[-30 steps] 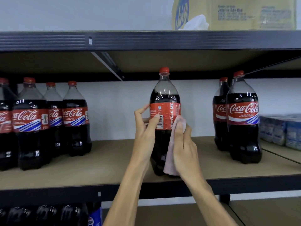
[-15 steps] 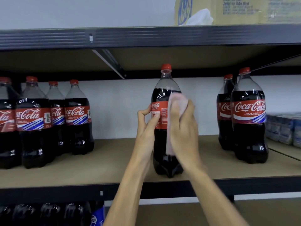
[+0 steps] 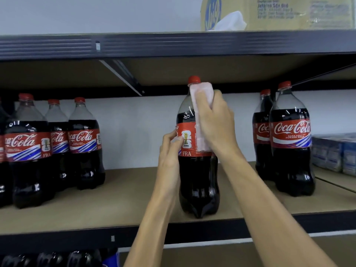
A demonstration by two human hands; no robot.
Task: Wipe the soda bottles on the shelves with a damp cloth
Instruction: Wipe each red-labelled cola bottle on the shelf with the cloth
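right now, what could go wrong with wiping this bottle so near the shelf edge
1. The middle bottle stands near the front edge of the shelf; the right hand presses the cloth high by its neck, so a hard push might tip it off.
2. The left hand steadies it only at the label, so it may turn or slip.

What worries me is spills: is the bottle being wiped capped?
Capped: a red cap tops the bottle, just above the cloth.

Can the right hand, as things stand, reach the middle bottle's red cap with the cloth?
Probably yes: the right hand holds the cloth against the bottle just below its cap, with nothing between.
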